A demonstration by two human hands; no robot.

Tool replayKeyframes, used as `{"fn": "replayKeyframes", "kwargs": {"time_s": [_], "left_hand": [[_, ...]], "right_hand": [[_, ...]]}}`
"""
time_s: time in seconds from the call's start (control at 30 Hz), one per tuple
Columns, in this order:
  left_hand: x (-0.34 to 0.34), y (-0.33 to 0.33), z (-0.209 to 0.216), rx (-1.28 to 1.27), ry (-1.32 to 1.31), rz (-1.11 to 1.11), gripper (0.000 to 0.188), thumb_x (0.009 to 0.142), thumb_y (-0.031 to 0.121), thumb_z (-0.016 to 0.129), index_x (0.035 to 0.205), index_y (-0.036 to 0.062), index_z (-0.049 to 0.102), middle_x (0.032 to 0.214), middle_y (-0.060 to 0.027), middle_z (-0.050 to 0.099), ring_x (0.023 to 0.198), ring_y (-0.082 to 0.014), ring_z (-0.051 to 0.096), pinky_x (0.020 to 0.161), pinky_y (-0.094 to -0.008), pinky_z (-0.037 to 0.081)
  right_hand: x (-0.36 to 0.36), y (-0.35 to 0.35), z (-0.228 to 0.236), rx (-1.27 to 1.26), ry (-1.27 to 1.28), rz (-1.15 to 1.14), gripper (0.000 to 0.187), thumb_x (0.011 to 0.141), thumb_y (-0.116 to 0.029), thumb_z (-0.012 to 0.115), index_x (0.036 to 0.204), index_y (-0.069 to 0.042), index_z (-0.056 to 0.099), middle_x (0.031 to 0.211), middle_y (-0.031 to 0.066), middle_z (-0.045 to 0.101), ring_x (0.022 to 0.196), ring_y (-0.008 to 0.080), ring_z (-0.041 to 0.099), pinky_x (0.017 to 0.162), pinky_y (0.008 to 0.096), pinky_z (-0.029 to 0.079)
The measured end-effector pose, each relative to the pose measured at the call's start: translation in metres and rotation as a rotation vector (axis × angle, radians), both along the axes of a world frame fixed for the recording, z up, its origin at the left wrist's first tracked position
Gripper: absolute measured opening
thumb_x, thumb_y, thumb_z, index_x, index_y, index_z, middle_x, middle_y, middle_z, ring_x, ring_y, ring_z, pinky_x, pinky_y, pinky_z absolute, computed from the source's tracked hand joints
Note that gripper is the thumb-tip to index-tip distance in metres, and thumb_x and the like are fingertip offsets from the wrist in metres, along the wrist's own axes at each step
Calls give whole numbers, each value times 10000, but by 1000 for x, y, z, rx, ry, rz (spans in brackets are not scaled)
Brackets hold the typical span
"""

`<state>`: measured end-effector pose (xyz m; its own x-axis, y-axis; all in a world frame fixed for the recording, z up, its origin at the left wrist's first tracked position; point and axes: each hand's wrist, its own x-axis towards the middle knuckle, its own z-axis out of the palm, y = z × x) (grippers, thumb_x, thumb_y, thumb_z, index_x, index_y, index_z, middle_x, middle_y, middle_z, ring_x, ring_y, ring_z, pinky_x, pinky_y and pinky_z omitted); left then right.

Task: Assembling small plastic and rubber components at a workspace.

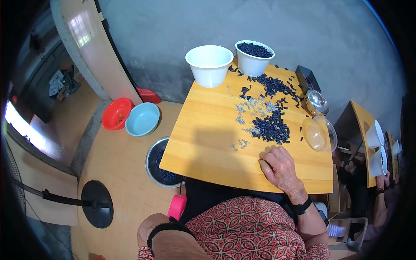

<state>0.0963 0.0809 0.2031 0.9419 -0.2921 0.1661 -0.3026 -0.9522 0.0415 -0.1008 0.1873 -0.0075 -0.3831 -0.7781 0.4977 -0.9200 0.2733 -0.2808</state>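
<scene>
While the left hand is out of view, the right hand (279, 169) rests curled on the table (199, 112), its grip impossible to tell; beyond, black pieces (272, 128) and silvery bits (270, 106) lie loose, apparently unfinished, before a heaped white tub (253, 65).

Right hand (278, 167) curled over table (186, 125), near black pieces (273, 129). White tubs (209, 74) at far edge.

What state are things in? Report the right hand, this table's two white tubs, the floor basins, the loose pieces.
Right hand: fingers curled, grip hidden
Left tub: upright, uncovered
Right tub: upright, filled
Steel basin: uncovered, partly filled
Red basin: upright, uncovered
Blue basin: upright, uncovered
Black pieces: piled and scattered
Silver pieces: scattered
</scene>
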Motion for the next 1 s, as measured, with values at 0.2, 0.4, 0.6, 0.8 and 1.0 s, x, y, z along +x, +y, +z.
{"fn": "replayKeyframes", "kwargs": {"time_s": [0.2, 0.4, 0.6, 0.8, 1.0], "left_hand": [[34, 20, -16, -29, 118, -119, 987, 756, 717, 653, 1323, -78, 507, 1154, -193, 659, 1053, -270, 629, 947, -295, 486], [35, 17, -21, -28, 264, -298, 933, 774, 683, 642, 1311, -69, 508, 1141, -184, 646, 1040, -264, 620, 940, -299, 483], [46, 23, -33, -53, 409, -460, 879, 792, 648, 632, 1299, -59, 509, 1128, -175, 633, 1026, -258, 611, 934, -302, 479], [64, 24, -40, -66, 555, -606, 825, 811, 614, 621, 1288, -50, 510, 1114, -166, 620, 1013, -252, 603, 927, -306, 476], [72, 14, -49, -50, 707, -796, 771, 829, 580, 610, 1276, -40, 511, 1101, -157, 607, 999, -246, 594, 921, -310, 472]], "right_hand": [[1, 1, -3, 7, 12, -10, 161, 791, -62, 718, 937, -30, 657, 894, 120, 596, 843, 312, 577, 764, 402, 487], [-2, -3, -2, 0, 10, 25, 172, 796, -58, 705, 954, -29, 644, 915, 112, 593, 861, 304, 571, 783, 396, 482], [0, 0, -4, 1, 4, -5, 162, 800, -64, 706, 948, -33, 646, 918, 114, 596, 861, 305, 574, 784, 398, 486], [1, 1, -3, -1, 8, -3, 155, 803, -64, 707, 942, -34, 647, 908, 116, 595, 858, 309, 578, 790, 402, 490], [-1, -1, -3, -25, 6, 2, 153, 809, -70, 700, 950, -37, 648, 904, 117, 595, 863, 308, 584, 788, 404, 489]]}}
